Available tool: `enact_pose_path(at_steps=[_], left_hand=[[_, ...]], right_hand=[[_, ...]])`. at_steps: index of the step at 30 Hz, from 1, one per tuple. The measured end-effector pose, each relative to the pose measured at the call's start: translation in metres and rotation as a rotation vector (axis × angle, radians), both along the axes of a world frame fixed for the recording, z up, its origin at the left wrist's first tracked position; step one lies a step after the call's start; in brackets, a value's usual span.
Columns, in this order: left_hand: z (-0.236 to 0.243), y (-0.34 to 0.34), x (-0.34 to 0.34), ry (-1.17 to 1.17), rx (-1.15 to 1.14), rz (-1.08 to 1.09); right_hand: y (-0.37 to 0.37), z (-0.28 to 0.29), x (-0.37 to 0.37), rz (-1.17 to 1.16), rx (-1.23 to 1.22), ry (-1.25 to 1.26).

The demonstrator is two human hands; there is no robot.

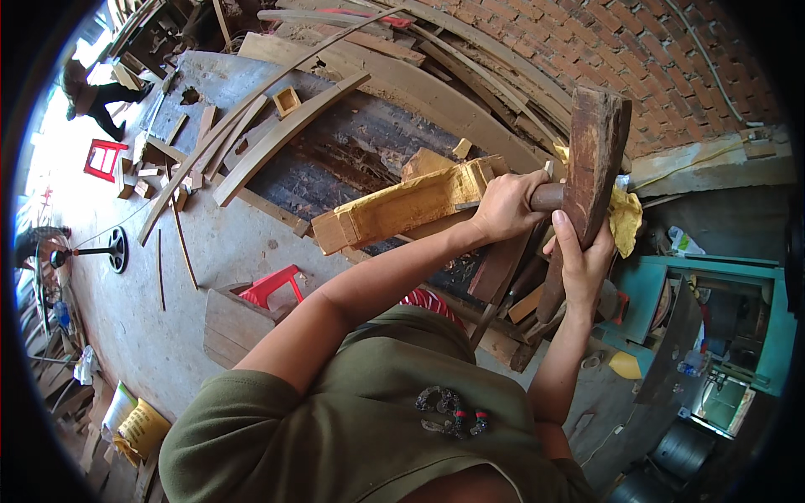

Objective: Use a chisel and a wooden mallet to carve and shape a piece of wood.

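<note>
My left hand (510, 210) grips a round dark shaft (547, 198), with a thin grey bar (466, 205) showing at its left. The shaft meets an upright, worn dark-brown wooden block (595, 142), which my right hand (579, 267) holds by its lower part, thumb across the face. Behind the block is a crumpled yellow piece of paper or cloth (625, 222). To the left of my hands a long yellow-coated timber (369, 214) lies across other wood on a dark, battered work surface (335, 142). Whether the bar and shaft are one tool I cannot tell.
Curved planks (293, 134) and offcuts lie around the work surface, beside a brick wall (671, 59). Red stools (105, 161), a fan (117, 249) and sacks (138, 427) stand at the left. A teal machine (767, 318) is at the right. Another person (101, 101) is at upper left.
</note>
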State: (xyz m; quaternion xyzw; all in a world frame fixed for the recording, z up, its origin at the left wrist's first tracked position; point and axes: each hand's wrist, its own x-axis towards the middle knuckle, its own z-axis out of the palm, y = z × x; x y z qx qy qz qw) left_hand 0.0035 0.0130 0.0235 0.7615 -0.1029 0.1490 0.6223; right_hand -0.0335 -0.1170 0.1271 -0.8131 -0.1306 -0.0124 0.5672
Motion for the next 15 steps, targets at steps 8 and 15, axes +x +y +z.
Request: enact_pose_path(at_steps=[8,15], left_hand=[[-0.010,0.032,0.035,0.171,-0.090,-0.721],[0.002,0.078,0.033,0.214,-0.481,0.161]], right_hand=[[-0.005,0.005,-0.006,0.009,0.147,0.140],[-0.024,-0.015,-0.018,-0.124,0.115,0.208]])
